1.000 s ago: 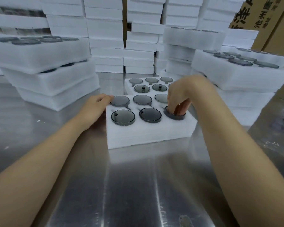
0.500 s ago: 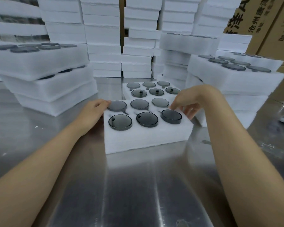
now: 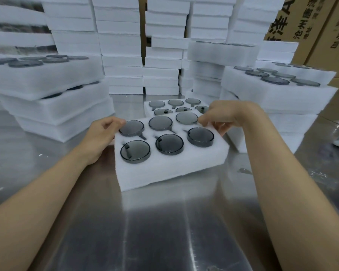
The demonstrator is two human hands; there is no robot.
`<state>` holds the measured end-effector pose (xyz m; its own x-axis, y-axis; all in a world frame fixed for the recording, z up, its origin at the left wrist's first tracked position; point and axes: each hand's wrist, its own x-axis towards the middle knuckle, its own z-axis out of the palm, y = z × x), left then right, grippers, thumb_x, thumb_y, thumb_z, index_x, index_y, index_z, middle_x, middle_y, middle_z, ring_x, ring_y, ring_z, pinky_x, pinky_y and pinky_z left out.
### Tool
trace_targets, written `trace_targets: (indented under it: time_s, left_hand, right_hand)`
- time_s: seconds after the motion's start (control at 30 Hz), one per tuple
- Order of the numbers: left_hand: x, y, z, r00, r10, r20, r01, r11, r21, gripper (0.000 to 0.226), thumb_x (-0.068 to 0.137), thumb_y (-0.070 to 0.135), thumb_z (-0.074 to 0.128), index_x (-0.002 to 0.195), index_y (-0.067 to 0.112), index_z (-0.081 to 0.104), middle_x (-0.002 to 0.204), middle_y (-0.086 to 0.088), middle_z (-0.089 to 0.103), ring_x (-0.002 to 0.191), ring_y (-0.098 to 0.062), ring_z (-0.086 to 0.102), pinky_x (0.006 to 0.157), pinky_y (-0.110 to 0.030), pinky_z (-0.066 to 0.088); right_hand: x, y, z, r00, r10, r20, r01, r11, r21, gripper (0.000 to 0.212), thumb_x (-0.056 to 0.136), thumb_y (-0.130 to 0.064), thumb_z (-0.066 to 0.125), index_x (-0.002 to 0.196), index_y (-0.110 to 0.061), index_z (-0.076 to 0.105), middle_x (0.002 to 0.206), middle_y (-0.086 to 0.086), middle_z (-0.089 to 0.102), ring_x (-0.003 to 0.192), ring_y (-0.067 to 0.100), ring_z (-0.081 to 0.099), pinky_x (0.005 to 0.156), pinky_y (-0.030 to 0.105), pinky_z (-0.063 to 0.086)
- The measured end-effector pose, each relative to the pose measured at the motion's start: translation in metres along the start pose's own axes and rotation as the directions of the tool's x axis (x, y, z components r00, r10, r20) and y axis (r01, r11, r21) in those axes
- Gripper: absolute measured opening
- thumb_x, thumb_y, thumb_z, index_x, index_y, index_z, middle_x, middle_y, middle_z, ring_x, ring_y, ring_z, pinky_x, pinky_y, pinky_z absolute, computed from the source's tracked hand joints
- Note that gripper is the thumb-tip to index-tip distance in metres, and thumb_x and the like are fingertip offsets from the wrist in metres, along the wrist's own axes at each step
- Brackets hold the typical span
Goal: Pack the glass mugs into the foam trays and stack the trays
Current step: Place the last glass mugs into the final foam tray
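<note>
Between the left hand (image 3: pixel 102 133) and right hand (image 3: pixel 223 116) sits a white rectangular foam tray (image 3: pixel 164 171) with 6 round smoky-grey glass mugs (image 3: pixel 169 144) seated in its holes, on the steel desk (image 3: pixel 164 222). Left hand curls round its far left corner; right hand pinches its far right corner.

My head carries the only camera: it looks forward and down over the near edge of the steel table (image 3: pixel 164 231), close above my left hand (image 3: pixel 104 133) and right hand (image 3: pixel 223 118).
</note>
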<state>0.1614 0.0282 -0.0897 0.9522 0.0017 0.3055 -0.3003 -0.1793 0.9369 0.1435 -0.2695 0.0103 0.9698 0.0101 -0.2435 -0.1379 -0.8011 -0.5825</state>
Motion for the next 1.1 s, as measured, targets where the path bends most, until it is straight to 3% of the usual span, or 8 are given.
trace_targets:
  time_s: [0.2, 0.33, 0.4, 0.5, 0.6, 0.73, 0.9, 1.1]
  left_hand:
    - [0.004, 0.003, -0.002, 0.995, -0.074, 0.072, 0.089, 0.966, -0.243, 0.022, 0.096, 0.041, 0.051, 0.1, 0.028, 0.068, 0.092, 0.009, 0.075, 0.08, -0.007, 0.07, 0.063, -0.021, 0.053]
    - [0.005, -0.003, -0.009, 0.967, -0.123, 0.223, 0.187, 0.938, -0.293, 0.064, 0.08, 0.069, 0.046, 0.129, 0.028, 0.044, 0.109, 0.01, 0.071, 0.09, -0.007, 0.071, 0.073, -0.032, 0.053]
    - [0.005, -0.004, -0.011, 0.951, -0.088, 0.297, 0.181, 0.935, -0.306, 0.057, 0.087, 0.067, 0.036, 0.129, 0.029, 0.045, 0.102, 0.015, 0.073, 0.093, -0.006, 0.07, 0.07, -0.028, 0.057]
    - [0.004, 0.001, -0.011, 0.905, -0.066, 0.421, 0.182, 0.954, -0.24, 0.038, 0.087, 0.055, 0.048, 0.108, 0.033, 0.07, 0.109, 0.005, 0.072, 0.1, -0.015, 0.068, 0.081, -0.03, 0.056]
    - [0.004, 0.004, -0.011, 0.932, -0.117, 0.344, 0.23, 0.923, -0.309, 0.051, 0.079, 0.031, 0.067, 0.127, 0.022, 0.055, 0.121, -0.006, 0.063, 0.098, -0.019, 0.067, 0.088, -0.036, 0.05]
    - [-0.001, 0.005, -0.01, 0.928, -0.091, 0.361, 0.205, 0.935, -0.29, 0.045, 0.093, 0.025, 0.048, 0.133, 0.007, 0.051, 0.125, -0.013, 0.062, 0.108, -0.026, 0.063, 0.091, -0.036, 0.051]
    - [-0.002, 0.003, -0.006, 0.942, -0.109, 0.316, 0.157, 0.979, -0.129, 0.035, 0.091, 0.031, 0.052, 0.12, 0.014, 0.062, 0.111, -0.005, 0.072, 0.093, -0.012, 0.07, 0.074, -0.021, 0.055]
    - [-0.003, -0.002, -0.001, 0.986, -0.066, 0.153, 0.079, 0.993, -0.083, 0.038, 0.081, 0.047, 0.06, 0.112, 0.026, 0.064, 0.116, 0.006, 0.069, 0.108, -0.015, 0.063, 0.105, -0.038, 0.044]
  right_hand:
    - [-0.003, -0.012, -0.005, 0.891, -0.255, -0.375, 0.195, 0.962, -0.19, 0.026, 0.075, -0.032, 0.06, 0.059, -0.013, 0.052, 0.051, -0.002, 0.047, 0.048, 0.013, 0.046, 0.054, 0.026, 0.037]
    - [0.003, -0.012, -0.003, 0.829, -0.29, -0.479, 0.252, 0.957, -0.143, 0.04, 0.07, -0.033, 0.057, 0.089, 0.001, 0.065, 0.071, 0.015, 0.051, 0.067, 0.012, 0.04, 0.062, 0.029, 0.035]
    - [0.004, -0.011, -0.004, 0.815, -0.305, -0.492, 0.276, 0.952, -0.133, 0.039, 0.071, -0.03, 0.058, 0.09, 0.004, 0.065, 0.071, 0.017, 0.05, 0.066, 0.012, 0.038, 0.06, 0.028, 0.033]
    - [0.006, -0.009, -0.003, 0.82, -0.293, -0.492, 0.259, 0.956, -0.138, 0.039, 0.07, -0.031, 0.058, 0.089, 0.003, 0.064, 0.07, 0.017, 0.048, 0.064, 0.013, 0.037, 0.059, 0.027, 0.032]
    - [0.006, -0.006, -0.004, 0.877, -0.23, -0.422, 0.189, 0.972, -0.137, 0.032, 0.075, -0.031, 0.06, 0.088, -0.003, 0.069, 0.064, 0.004, 0.058, 0.055, 0.015, 0.051, 0.06, 0.025, 0.04]
    - [0.0, -0.009, -0.008, 0.972, -0.108, -0.21, 0.093, 0.992, -0.081, 0.014, 0.084, -0.02, 0.061, 0.083, -0.006, 0.066, 0.072, 0.006, 0.067, 0.044, 0.015, 0.063, 0.05, 0.022, 0.049]
    - [0.001, -0.001, 0.007, 0.99, 0.125, 0.061, -0.117, 0.985, -0.128, 0.007, 0.087, -0.003, 0.057, 0.089, 0.004, 0.056, 0.071, 0.019, 0.061, 0.046, 0.024, 0.062, 0.043, 0.023, 0.052]
    - [0.02, 0.012, 0.006, 0.992, 0.087, -0.092, -0.085, 0.996, 0.025, 0.007, 0.083, -0.003, 0.061, 0.083, 0.003, 0.061, 0.069, 0.014, 0.058, 0.04, 0.017, 0.058, 0.04, 0.02, 0.048]
